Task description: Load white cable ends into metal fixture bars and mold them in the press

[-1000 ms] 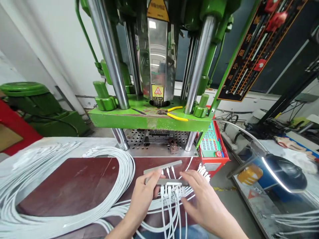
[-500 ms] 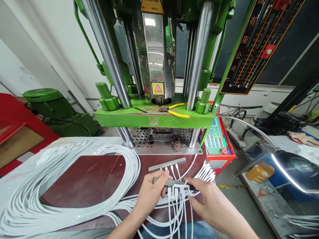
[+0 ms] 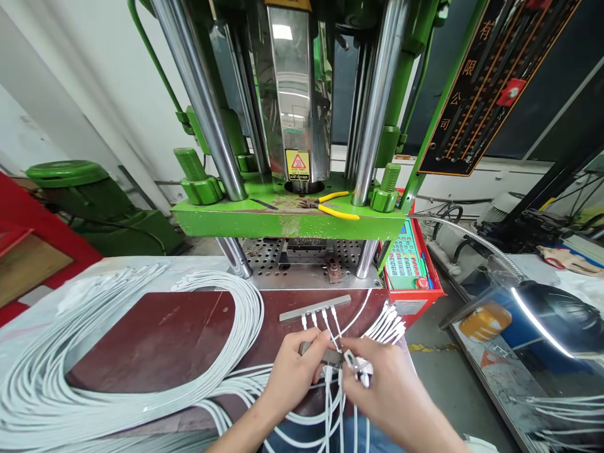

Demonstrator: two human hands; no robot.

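Since a second ago both hands have drawn closer together over the near edge of the brown board (image 3: 155, 340), and the right hand (image 3: 391, 393), which lay flat across the cable ends, now pinches one of them. The left hand (image 3: 292, 377) clamps thumb and fingers on the near metal bar (image 3: 325, 355), holding it just above the board; the right hand's fingers are closed on a white connector (image 3: 361, 367) at the bar's right end, with several white cables (image 3: 330, 409) hanging from the bar toward the body. A second metal bar (image 3: 314, 307) lies further back on the board with its own cable ends attached, near the green press (image 3: 287, 220). To handle this well, I judge the left hand should keep the bar level and steady while the right works one connector at a time, straight along its slot rather than twisted, so neighbouring cables stay seated. Much of the held bar is covered by both hands, so how many connectors sit in it cannot be counted, and whether the pinched connector is seated or free is hard to tell. Loose coils of cable (image 3: 94, 377) run off the left edge of the view.
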